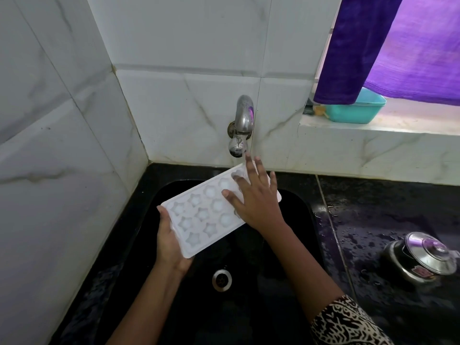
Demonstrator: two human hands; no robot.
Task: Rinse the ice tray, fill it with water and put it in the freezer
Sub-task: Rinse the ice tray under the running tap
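The ice tray is held up over the black sink, not resting on anything. It's set diagonally, w/ the near end toward the sink's left rim and the far end close under the tap on the back wall. The pockets face up, star and round shapes. Whether there's water in them can't be told, and no stream can be made out from the tap either.

The near short end is gripped by the left hand, w/ the fingers tucked under the tray and the thumb at its edge. The right hand is laid flat on top of the far half, fingers straight and spread wide, nothing pinched. A patterned black & white sleeve is seen on the right arm.

The drain sits in the sink bottom, below the tray.

Other stuff: a steel pot w/ its lid on is parked on the black counter, well apart from the sink's right rim, and water drops are scattered on the counter around it. A teal tub is kept at the left end of the window sill, partly covered by a hanging purple cloth.
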